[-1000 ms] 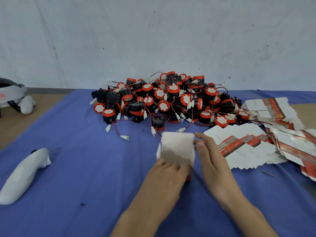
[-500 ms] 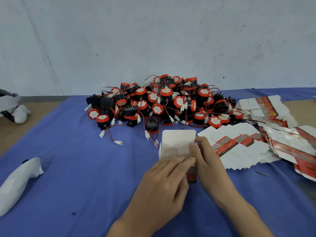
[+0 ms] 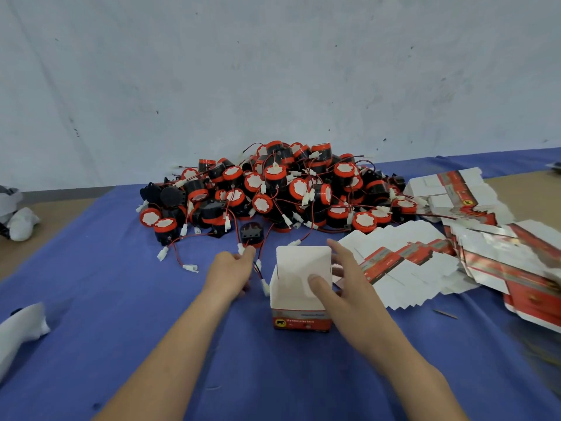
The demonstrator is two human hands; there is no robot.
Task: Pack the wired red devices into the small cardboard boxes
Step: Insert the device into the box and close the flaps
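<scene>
1. Right hand [image 3: 343, 287] is steadying the open box [image 3: 299, 299] at near centre, thumb and fingers clamped on its wall.
2. Left hand [image 3: 232, 268] is pinching the connector [image 3: 241, 247] of the nearest red device [image 3: 251, 235]; best to lift it by the body, not the wire.

Open box [image 3: 296, 284] gripped by right hand [image 3: 349, 288]; left hand [image 3: 229, 271] seemingly pinches wire [image 3: 240, 247].

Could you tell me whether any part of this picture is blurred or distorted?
In the head view the open box is sharp at centre, the flat cartons at the right edge are smeared, light is soft with faint shadows on the blue cloth; no straight line bends plainly.
</scene>
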